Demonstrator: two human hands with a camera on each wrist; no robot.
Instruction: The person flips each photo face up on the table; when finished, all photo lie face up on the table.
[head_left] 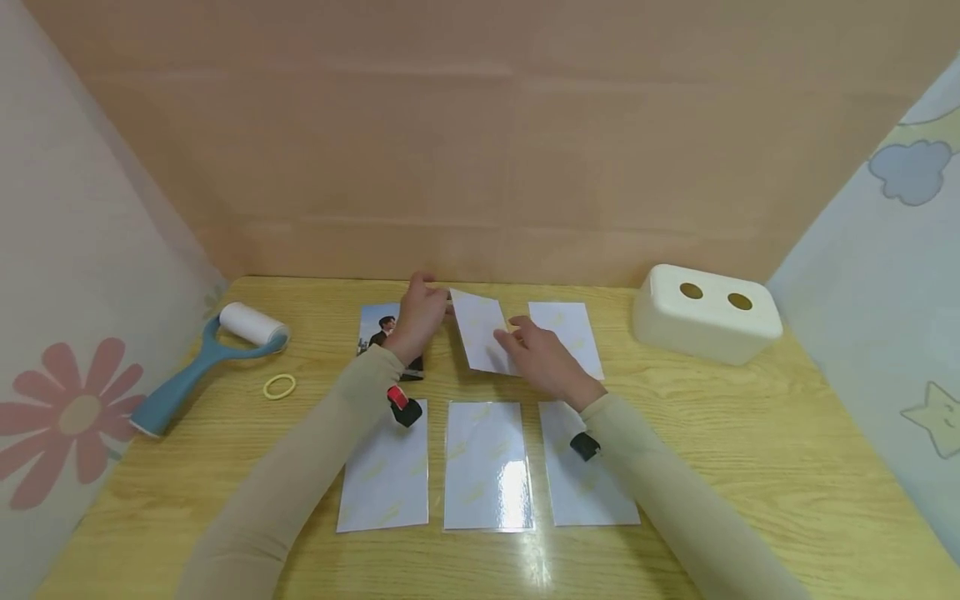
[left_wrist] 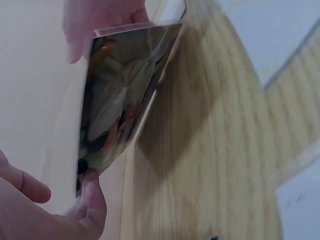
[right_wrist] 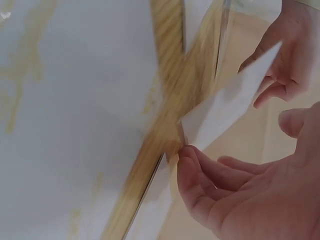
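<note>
Left wrist view blurs the tilted card [left_wrist: 120, 92].

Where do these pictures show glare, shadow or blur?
Head view: glare on the middle front card and the tabletop near it; left wrist view: dark shadow on the tabletop beside the lifted photo card, whose picture looks blurred; right wrist view: tabletop grain looks smeared.

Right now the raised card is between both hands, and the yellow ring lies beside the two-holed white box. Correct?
Not quite: the yellow ring lies beside the blue lint roller, per the head view. The raised card is between left hand and right hand.
</note>
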